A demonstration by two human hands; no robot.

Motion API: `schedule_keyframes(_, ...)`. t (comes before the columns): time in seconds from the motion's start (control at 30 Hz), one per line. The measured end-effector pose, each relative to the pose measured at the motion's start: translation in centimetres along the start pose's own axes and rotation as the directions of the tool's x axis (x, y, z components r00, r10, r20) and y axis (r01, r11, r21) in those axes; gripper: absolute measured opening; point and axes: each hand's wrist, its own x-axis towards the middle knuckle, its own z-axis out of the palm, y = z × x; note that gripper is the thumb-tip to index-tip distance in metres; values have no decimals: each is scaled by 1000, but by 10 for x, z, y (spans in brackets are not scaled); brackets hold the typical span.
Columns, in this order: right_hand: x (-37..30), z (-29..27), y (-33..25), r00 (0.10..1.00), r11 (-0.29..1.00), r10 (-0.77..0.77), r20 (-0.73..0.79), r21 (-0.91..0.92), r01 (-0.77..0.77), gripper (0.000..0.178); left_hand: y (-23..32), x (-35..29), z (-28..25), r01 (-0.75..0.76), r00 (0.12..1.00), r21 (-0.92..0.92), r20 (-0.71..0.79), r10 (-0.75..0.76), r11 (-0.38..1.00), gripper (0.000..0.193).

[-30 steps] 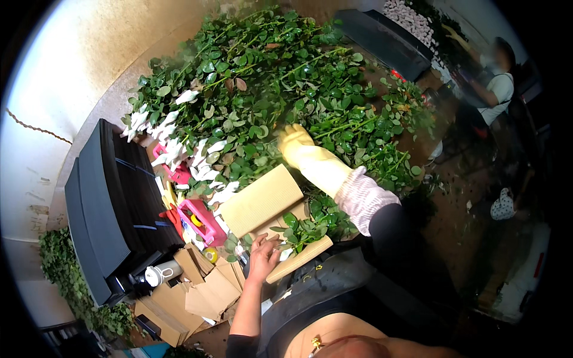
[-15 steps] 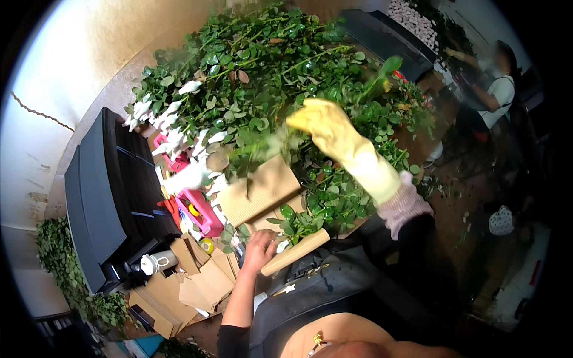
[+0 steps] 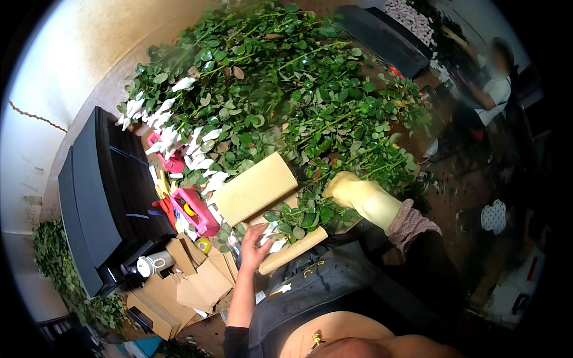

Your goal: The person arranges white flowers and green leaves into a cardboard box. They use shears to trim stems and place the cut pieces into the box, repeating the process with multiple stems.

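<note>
Head view: some stems point(image 3: 305, 222) are lying on cardboard point(image 3: 256, 188), a large heap point(image 3: 262, 89) apparently remaining; left hand point(image 3: 253, 246) is resting half-open, visibly gripping nothing, gloved right hand point(image 3: 352, 194) hiding its hold.

Room abv corrug. board point(image 3: 256, 188), but leafy stems point(image 3: 304, 224) block btwn L fingers point(image 3: 255, 232) & R fingers point(image 3: 336, 186).

at the near edge of the worktop point(image 3: 110, 95), the gloved right hand point(image 3: 352, 192) is hiding its grip among leaves point(image 3: 313, 216); the left hand point(image 3: 254, 246) is partly covering white pieces point(image 3: 277, 245); beyond the right edge, a co-worker point(image 3: 496, 90) is blurring.
</note>
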Motion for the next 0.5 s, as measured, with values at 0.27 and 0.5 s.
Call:
schedule_keyframes(0.27, 73, -69, 24, 821, 970, 239, -519, 97, -222, 37, 14, 7, -2, -2, 997, 133, 79, -9, 991, 54)
schedule_keyframes(0.5, 69, -96, 34, 621, 960, 280, -732, 212, -184, 39, 20, 5, 2, 56, 998, 50, -29, -55, 997, 49)
